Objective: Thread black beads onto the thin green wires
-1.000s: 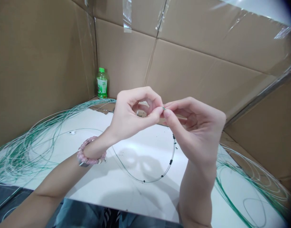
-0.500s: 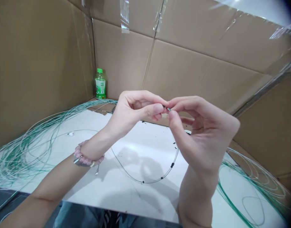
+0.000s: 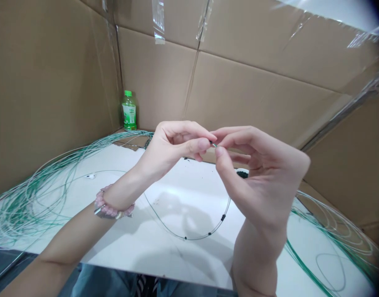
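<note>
My left hand (image 3: 180, 144) pinches a tiny black piece (image 3: 211, 142) between thumb and forefinger, above the white table. Fingertip to fingertip with it, my right hand (image 3: 254, 173) is closed on a thin green wire (image 3: 215, 145), whose end shows at the black piece. Whether the wire runs through the piece is too small to tell. Below my hands hangs or lies a loop of thin wire (image 3: 169, 229) with several small black pieces (image 3: 223, 217) along it. The loop's upper parts pass behind my hands.
Tangled green and white wires (image 3: 31, 206) cover the table's left side; more coiled wires (image 3: 331, 235) lie at right. A green bottle (image 3: 129, 111) stands in the back corner against cardboard walls (image 3: 254, 95). A container of black bits (image 3: 242, 174) is partly behind my right hand. A white earbud (image 3: 90, 176) lies at left.
The view has shifted slightly. My fingertips are a little further left in the picture, and a bit more of the green wire shows between them. Both pinches stay closed.
</note>
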Demonstrator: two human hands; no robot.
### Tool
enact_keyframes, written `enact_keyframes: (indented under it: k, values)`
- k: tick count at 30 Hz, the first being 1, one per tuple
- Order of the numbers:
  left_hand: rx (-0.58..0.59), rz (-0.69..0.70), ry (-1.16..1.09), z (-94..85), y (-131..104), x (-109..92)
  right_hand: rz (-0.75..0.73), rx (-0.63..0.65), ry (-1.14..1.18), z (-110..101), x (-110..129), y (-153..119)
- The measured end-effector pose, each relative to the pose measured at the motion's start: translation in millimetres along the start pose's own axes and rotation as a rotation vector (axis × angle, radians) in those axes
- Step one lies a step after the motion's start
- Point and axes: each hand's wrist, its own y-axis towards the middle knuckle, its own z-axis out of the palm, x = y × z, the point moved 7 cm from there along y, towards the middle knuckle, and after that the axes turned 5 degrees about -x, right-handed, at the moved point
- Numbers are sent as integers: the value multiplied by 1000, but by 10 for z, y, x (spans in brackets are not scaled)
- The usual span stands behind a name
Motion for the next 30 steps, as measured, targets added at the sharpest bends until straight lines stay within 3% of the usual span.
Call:
enact_keyframes:
  k: [9, 19, 30]
  values:
    - [26, 35, 39, 13, 0, -8, -16, 11, -44, 15, -14, 9]
    - [-45, 149, 259, 21, -22, -195, 2, 43, -51, 10, -29, 3]
    - [-56, 201, 297, 30, -39, -205, -27, 56, -68, 25, -23, -1]
